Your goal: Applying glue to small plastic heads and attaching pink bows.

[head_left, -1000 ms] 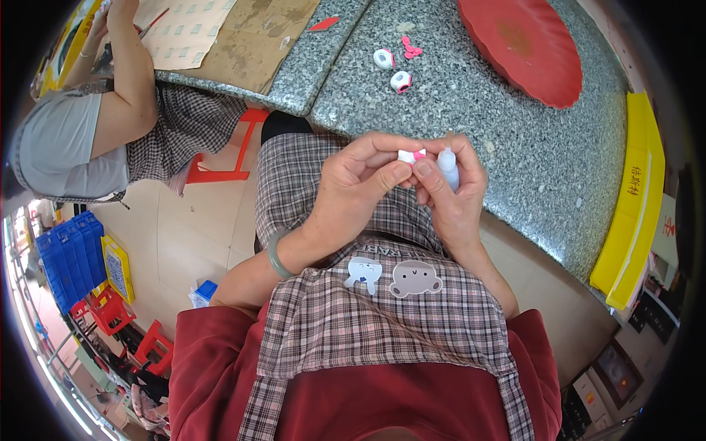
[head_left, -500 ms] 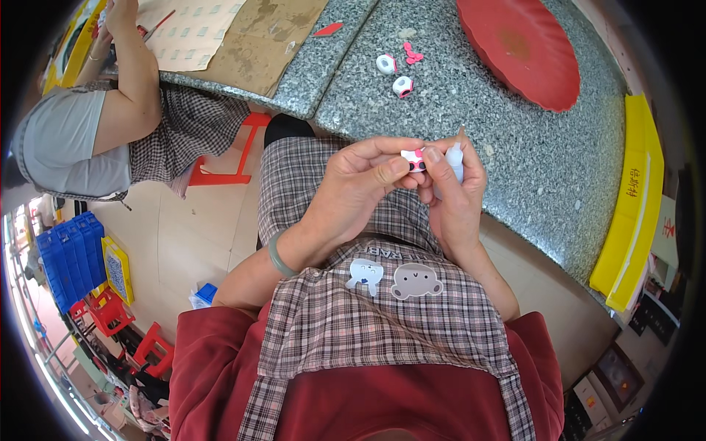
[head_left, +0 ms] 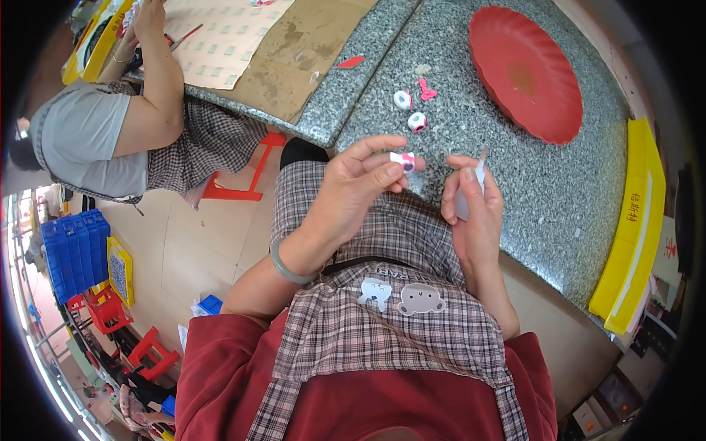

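My left hand (head_left: 351,187) pinches a small white and pink cartoon-figure piece (head_left: 401,159) between thumb and fingers, with a dark spot on its face. To its right, my right hand (head_left: 476,213) is closed around a small whitish squeeze bottle (head_left: 463,204) with a thin nozzle pointing up. The two hands are apart, above my lap at the table's edge. On the granite tabletop just beyond them lie two rounded white pieces with pink edges, one farther (head_left: 402,100) and one nearer (head_left: 417,122). Beside these sits a pink three-lobed piece (head_left: 427,90).
A scalloped red dish (head_left: 544,110) stands on the granite table (head_left: 559,198). Yellow bins (head_left: 625,235) line the right edge. At the left, a co-worker (head_left: 95,140) sits by brown cardboard (head_left: 309,44) and a patterned sheet (head_left: 220,44). Blue crates (head_left: 73,246) stand on the floor.
My hands have drawn apart: the right one moved away to the right with the bottle, while the left keeps the figure piece. The whole view has shifted slightly.
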